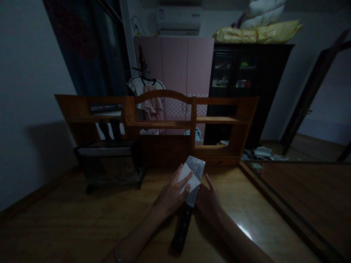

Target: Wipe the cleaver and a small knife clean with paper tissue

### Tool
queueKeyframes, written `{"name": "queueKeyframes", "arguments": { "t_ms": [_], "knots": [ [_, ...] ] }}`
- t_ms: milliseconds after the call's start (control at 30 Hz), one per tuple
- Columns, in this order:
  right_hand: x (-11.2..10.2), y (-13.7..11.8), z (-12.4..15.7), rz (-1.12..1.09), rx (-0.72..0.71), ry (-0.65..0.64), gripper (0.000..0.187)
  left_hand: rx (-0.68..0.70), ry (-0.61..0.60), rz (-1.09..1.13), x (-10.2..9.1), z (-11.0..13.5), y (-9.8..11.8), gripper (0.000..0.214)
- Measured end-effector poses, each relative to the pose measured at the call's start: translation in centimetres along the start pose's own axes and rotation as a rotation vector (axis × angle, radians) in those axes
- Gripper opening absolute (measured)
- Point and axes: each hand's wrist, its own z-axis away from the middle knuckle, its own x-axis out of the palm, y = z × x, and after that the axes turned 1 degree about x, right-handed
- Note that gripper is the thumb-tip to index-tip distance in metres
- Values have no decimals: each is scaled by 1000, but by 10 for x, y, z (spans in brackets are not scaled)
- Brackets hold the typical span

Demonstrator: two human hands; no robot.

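Observation:
A cleaver (pixel 197 166) with a broad grey blade and a black riveted handle (pixel 181 230) is held over the wooden tabletop, its handle toward me. My left hand (pixel 173 191) presses a folded white tissue (pixel 189 178) against the blade's face, its fingers closed over the tissue. At the blade's right edge is my right hand (pixel 210 201), thumb raised, with its other fingers curled behind the blade and partly hidden. To the left stands a dark knife holder (pixel 109 164) with black handles (pixel 111 129) sticking up from it.
A wooden shelf unit (pixel 161 124) runs along the back of the tabletop (pixel 68 219). Beyond it are a pink wardrobe (pixel 175 65), a dark cabinet (pixel 252 80) and clothes (pixel 149 95) on a stand. A raised wooden edge (pixel 274 204) borders the right side.

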Motion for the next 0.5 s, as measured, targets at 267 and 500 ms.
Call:
{"name": "queueKeyframes", "arguments": {
  "t_ms": [267, 500],
  "knots": [
    [1, 0, 0, -33, -7, 5, 49, 2, -4, 8, -2, 0, 5, 46],
    [4, 0, 0, -33, 5, 26, 48, -12, -6, 17, -1, 1, 5, 47]
  ]
}}
